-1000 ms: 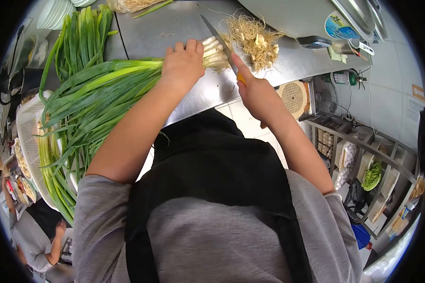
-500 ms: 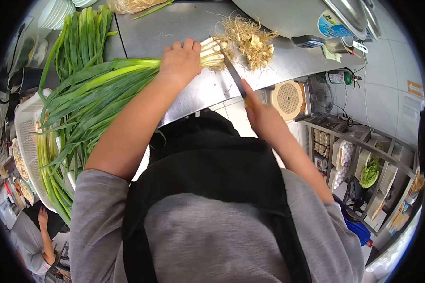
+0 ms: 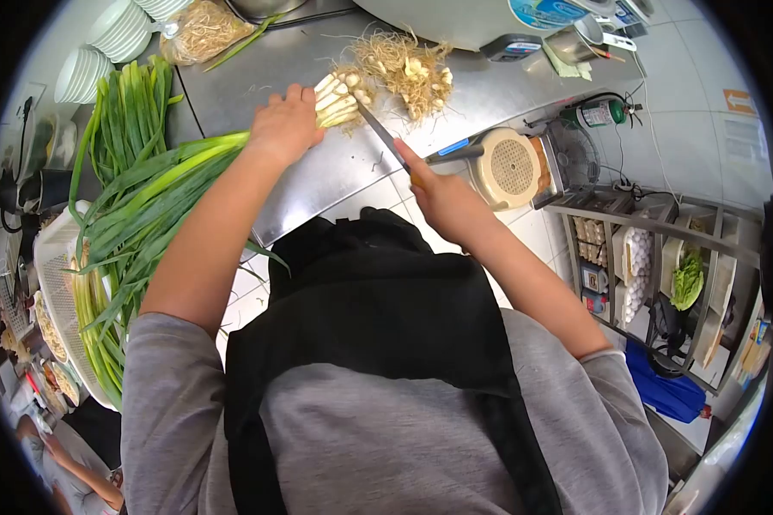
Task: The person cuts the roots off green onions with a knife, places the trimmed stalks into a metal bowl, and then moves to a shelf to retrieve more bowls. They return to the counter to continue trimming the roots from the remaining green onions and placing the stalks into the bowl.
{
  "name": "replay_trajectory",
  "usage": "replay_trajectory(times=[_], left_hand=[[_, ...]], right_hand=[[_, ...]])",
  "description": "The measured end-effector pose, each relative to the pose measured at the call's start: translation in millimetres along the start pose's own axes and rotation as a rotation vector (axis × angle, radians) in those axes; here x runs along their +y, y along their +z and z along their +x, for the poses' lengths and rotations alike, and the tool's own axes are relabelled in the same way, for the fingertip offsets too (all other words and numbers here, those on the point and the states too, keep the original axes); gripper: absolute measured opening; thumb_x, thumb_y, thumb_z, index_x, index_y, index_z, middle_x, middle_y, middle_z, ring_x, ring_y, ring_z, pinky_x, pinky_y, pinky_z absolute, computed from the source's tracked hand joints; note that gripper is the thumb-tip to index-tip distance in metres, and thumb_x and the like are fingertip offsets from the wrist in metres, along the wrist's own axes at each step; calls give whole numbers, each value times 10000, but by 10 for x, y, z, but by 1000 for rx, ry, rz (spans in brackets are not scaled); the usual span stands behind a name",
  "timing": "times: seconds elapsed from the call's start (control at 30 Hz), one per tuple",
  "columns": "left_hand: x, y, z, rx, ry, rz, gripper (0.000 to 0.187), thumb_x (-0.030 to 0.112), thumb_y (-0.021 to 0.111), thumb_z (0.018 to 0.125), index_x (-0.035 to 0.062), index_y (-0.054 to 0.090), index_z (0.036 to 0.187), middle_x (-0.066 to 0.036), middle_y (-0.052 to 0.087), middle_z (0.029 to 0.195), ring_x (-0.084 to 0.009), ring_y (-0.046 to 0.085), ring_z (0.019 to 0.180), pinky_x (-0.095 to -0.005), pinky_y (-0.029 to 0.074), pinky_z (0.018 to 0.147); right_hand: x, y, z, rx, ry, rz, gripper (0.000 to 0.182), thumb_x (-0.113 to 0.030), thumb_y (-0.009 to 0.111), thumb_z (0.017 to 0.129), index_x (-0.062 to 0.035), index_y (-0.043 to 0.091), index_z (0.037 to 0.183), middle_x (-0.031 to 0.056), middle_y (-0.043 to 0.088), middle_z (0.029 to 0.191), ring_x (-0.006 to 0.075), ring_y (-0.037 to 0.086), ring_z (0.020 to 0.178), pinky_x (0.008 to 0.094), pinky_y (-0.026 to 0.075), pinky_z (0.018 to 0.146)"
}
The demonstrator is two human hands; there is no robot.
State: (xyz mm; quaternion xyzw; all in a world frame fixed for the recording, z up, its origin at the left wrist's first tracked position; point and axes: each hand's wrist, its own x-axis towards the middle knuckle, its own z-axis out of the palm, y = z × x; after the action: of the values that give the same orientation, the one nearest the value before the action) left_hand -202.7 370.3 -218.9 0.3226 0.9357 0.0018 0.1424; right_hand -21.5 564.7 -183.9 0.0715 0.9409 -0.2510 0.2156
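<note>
My left hand is closed around a bunch of green onions lying on the steel table, just behind the white bulb ends. Long green leaves trail to the left over a white basket. In my right hand is a knife, its tip at the rooty ends of the bunch. A pile of cut roots lies right beyond the blade. Another bundle of green onions rests on the table at the upper left.
The steel table bears a bag of roots and stacked white bowls. Green onions also lie in the white basket. A beige perforated stool and a shelf stand right. Another person's arm shows lower left.
The view has shifted, so the table items appear further left. The knife stays at the root ends, and both hands keep their hold. The other person's arm has changed position.
</note>
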Motion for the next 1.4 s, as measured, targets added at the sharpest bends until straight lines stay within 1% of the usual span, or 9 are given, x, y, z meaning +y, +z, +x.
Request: replay_trajectory(times=[0.03,0.2,0.43,0.5,0.7,0.77,0.97,1.07,1.4], left_hand=[[10,12,-11,-5,7,5,633,356,742,859,8,471,1312,-155,521,1304,-366,571,1160,-503,502,936],[-2,40,68,0,-51,69,637,358,732,872,15,456,1333,-170,517,1307,-374,568,1164,-481,502,960],[-22,-45,34,-14,-26,9,674,359,716,886,2,429,1381,-192,510,1329,-388,555,1196,-472,494,987],[-27,-64,28,-54,17,2,683,351,717,886,1,420,1391,-193,509,1336,-385,552,1207,-469,488,998],[-62,18,73,15,10,-2,623,321,754,858,16,462,1315,-167,526,1307,-361,572,1175,-467,501,974],[-28,11,60,21,14,-13,624,319,755,858,12,460,1313,-170,525,1308,-362,571,1178,-464,501,976],[-77,4,51,15,14,-31,634,314,755,855,4,446,1314,-174,519,1318,-364,568,1185,-462,499,980],[-79,9,42,10,49,-43,622,306,746,859,7,442,1311,-179,519,1315,-375,565,1186,-470,498,975],[-58,14,49,51,29,-64,665,301,754,845,15,420,1345,-188,517,1307,-385,556,1199,-470,498,974]], right_hand=[[-4,54,11,18,-8,21,710,-171,495,1014,-356,135,1597,277,680,870,440,677,791,544,531,734],[-156,14,545,13,28,-81,672,-198,440,1015,-338,152,1606,207,703,936,371,694,803,493,555,763],[12,-125,132,-7,-67,-69,735,-110,468,969,-319,171,1609,209,697,915,362,693,802,484,553,750],[14,-105,112,-40,-10,-63,675,-206,474,1025,-364,155,1599,262,687,898,416,688,862,509,535,824],[-99,-77,612,3,-24,-22,686,-228,483,1016,-390,154,1596,226,695,914,384,693,836,491,552,773],[-100,-154,586,-16,-38,-40,777,-67,487,936,-333,194,1605,199,694,966,350,703,868,453,564,767],[24,-321,101,-119,-34,-9,737,-105,465,961,-315,185,1609,200,695,969,354,700,845,454,562,752],[-134,-275,514,-117,8,60,695,-173,475,1009,-327,153,1606,238,694,930,382,691,831,486,556,764],[-154,-19,1179,91,-155,57,695,-179,468,996,-311,170,1609,219,695,960,375,695,878,480,555,789]])
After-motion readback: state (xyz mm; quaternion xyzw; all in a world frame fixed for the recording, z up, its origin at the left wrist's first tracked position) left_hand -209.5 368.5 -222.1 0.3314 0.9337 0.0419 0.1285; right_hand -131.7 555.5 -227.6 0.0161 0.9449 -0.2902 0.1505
